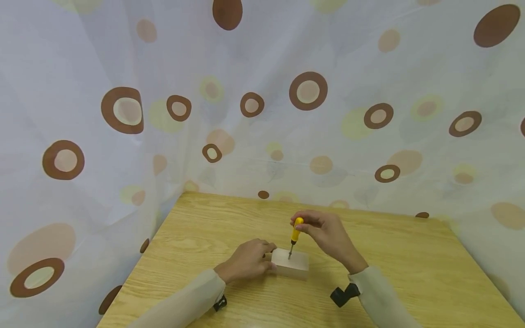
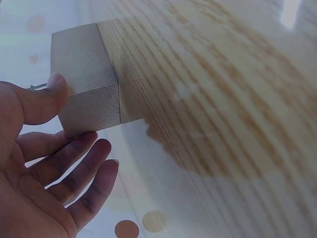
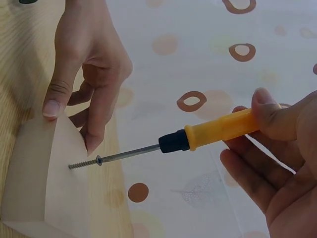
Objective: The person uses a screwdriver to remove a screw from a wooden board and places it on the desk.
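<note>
Screwdriver (image 3: pixel 220 130) in right hand (image 1: pixel 329 232), tip at 1 screw (image 3: pixel 85 163) on block (image 1: pixel 290 269).

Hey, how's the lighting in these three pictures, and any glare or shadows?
Head view: soft, fairly even light over the table; left wrist view: a bright white glare patch on the tabletop at upper right, away from the wooden block; right wrist view: duller, with soft shadow at upper left, though the screw's threads show.
</note>
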`<state>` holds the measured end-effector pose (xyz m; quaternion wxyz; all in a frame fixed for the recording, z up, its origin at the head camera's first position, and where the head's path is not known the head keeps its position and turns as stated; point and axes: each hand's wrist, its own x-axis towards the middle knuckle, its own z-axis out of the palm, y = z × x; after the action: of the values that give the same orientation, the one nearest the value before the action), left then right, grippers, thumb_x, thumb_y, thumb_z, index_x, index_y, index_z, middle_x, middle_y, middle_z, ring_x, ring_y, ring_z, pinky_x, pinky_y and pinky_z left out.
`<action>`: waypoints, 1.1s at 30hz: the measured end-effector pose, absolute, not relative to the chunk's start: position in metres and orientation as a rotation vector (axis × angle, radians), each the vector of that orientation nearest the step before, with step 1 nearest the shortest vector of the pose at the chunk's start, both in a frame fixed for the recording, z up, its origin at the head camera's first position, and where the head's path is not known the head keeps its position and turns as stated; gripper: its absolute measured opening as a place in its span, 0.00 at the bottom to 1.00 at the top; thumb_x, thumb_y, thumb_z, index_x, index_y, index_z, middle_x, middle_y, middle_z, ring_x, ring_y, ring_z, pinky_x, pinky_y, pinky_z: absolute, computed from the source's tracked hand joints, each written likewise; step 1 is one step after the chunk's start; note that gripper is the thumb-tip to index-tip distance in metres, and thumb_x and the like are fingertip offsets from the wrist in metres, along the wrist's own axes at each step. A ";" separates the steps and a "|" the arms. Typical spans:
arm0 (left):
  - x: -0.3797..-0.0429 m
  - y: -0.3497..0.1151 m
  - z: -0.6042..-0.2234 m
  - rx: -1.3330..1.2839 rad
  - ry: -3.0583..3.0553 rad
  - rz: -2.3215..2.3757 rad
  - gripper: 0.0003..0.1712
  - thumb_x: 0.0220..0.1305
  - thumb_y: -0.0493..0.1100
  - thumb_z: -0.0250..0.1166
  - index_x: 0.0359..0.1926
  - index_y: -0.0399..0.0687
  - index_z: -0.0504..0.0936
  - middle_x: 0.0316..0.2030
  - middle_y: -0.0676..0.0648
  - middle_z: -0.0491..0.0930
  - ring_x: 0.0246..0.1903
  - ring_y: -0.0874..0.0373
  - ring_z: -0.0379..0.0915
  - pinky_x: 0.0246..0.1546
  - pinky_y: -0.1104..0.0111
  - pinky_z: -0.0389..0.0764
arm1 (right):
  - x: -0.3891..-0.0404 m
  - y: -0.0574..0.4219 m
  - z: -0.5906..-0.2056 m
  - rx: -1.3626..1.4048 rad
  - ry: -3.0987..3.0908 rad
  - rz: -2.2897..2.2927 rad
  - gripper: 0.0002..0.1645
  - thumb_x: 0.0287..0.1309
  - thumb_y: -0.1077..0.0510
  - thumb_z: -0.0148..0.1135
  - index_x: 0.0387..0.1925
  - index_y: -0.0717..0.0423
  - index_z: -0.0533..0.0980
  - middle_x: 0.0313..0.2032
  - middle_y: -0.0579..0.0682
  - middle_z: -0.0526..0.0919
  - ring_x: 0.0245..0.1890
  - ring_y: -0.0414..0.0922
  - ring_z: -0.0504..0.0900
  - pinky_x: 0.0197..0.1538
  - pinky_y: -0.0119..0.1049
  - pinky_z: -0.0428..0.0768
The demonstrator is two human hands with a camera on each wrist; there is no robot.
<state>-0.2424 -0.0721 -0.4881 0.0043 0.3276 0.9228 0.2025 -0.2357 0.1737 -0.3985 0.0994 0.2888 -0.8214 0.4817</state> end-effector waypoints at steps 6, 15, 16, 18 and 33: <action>-0.243 -0.073 -0.489 1.023 2.890 0.637 0.31 0.67 0.55 0.71 0.63 0.43 0.81 0.57 0.48 0.84 0.43 0.63 0.80 0.41 0.71 0.81 | -0.234 0.168 -0.400 0.724 -2.454 1.243 0.16 0.59 0.49 0.75 0.49 0.42 0.86 0.43 0.38 0.89 0.41 0.38 0.87 0.45 0.43 0.85; -0.242 -0.074 -0.490 1.020 2.889 0.646 0.31 0.66 0.55 0.71 0.64 0.43 0.81 0.57 0.49 0.84 0.46 0.62 0.81 0.43 0.69 0.82 | -0.232 0.165 -0.401 0.649 -2.418 1.249 0.16 0.60 0.55 0.76 0.49 0.53 0.85 0.39 0.44 0.89 0.38 0.41 0.88 0.43 0.41 0.86; -0.242 -0.074 -0.490 1.022 2.889 0.647 0.31 0.66 0.56 0.71 0.63 0.43 0.81 0.57 0.49 0.84 0.46 0.62 0.81 0.43 0.69 0.82 | -0.232 0.165 -0.401 0.662 -2.417 1.252 0.16 0.60 0.55 0.75 0.49 0.54 0.85 0.40 0.44 0.89 0.38 0.41 0.88 0.43 0.41 0.86; -0.243 -0.074 -0.491 1.027 2.888 0.649 0.31 0.66 0.56 0.71 0.63 0.43 0.81 0.57 0.48 0.84 0.45 0.62 0.81 0.43 0.69 0.82 | -0.232 0.164 -0.402 0.685 -2.411 1.251 0.16 0.61 0.55 0.75 0.49 0.54 0.85 0.40 0.44 0.88 0.37 0.40 0.87 0.44 0.41 0.86; -0.243 -0.073 -0.492 1.053 2.903 0.644 0.31 0.66 0.56 0.71 0.63 0.43 0.82 0.57 0.48 0.84 0.52 0.57 0.81 0.48 0.65 0.83 | -0.232 0.169 -0.402 0.762 -2.467 1.259 0.11 0.68 0.60 0.67 0.51 0.51 0.83 0.43 0.44 0.88 0.44 0.42 0.87 0.50 0.42 0.85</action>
<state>-0.2430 -0.0727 -0.4924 -0.0065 0.3336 0.9203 0.2042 -0.2321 0.1687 -0.4016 0.1340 0.2628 -0.8510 0.4345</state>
